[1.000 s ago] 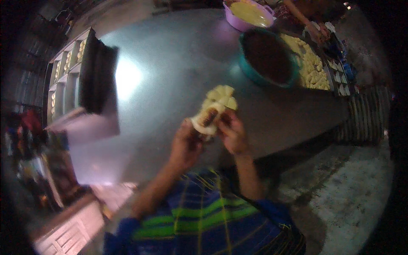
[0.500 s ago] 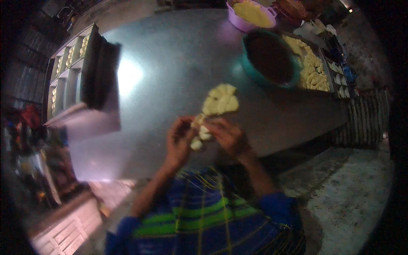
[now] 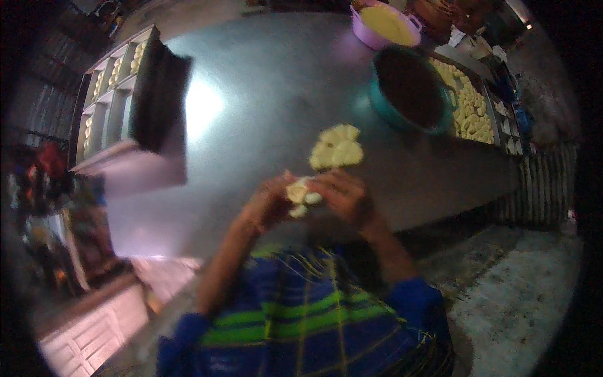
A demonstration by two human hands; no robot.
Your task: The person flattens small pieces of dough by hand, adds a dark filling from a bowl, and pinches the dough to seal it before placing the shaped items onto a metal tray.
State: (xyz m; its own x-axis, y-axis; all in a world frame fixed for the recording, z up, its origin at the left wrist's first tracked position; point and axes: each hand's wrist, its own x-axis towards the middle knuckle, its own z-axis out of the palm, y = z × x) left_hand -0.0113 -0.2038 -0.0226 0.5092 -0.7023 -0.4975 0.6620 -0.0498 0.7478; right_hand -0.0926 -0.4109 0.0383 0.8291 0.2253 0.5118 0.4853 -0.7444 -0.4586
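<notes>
Both hands meet above the near edge of a grey metal table (image 3: 270, 107). My left hand (image 3: 267, 204) and my right hand (image 3: 342, 195) pinch one pale yellow piece of dough (image 3: 300, 193) between their fingers. Just beyond the hands, a small pile of flat dough pieces (image 3: 336, 147) lies on the table. The picture is blurred, so the finger positions are unclear.
A teal bowl (image 3: 408, 94) with dark filling stands at the far right, a pink bowl (image 3: 386, 25) of yellow dough behind it. A tray of shaped pieces (image 3: 468, 103) lies beside them. A dark tray (image 3: 157, 94) and a rack of filled trays (image 3: 107, 94) stand at the left.
The hands have drawn back from the dough pile toward my body, carrying one piece with them. The view has shifted slightly.
</notes>
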